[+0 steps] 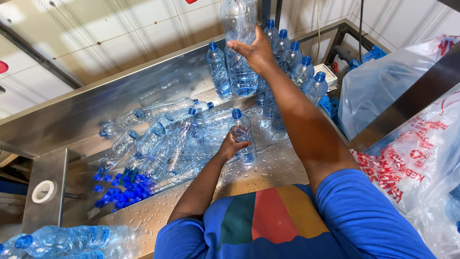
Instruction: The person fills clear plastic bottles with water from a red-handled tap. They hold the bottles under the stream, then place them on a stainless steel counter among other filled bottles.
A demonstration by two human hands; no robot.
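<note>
My right hand [256, 52] is raised over the wet steel table [268, 168] and grips a large clear plastic bottle [238, 29] held upright, its top out of frame. My left hand [230, 145] is wrapped around a smaller clear bottle with a blue cap [242, 129] that stands on the table. A heap of clear bottles [163, 139] lies on its side just left of that hand. Several capped bottles [299, 67] stand upright in a row behind my right forearm, and one more upright bottle [218, 69] stands beside the raised one.
Loose blue caps [117, 187] are piled at the heap's near left end. A steel back wall [96, 105] borders the table. Clear plastic bags with red print [412, 163] sit to the right. More bottles [62, 240] lie at the bottom left.
</note>
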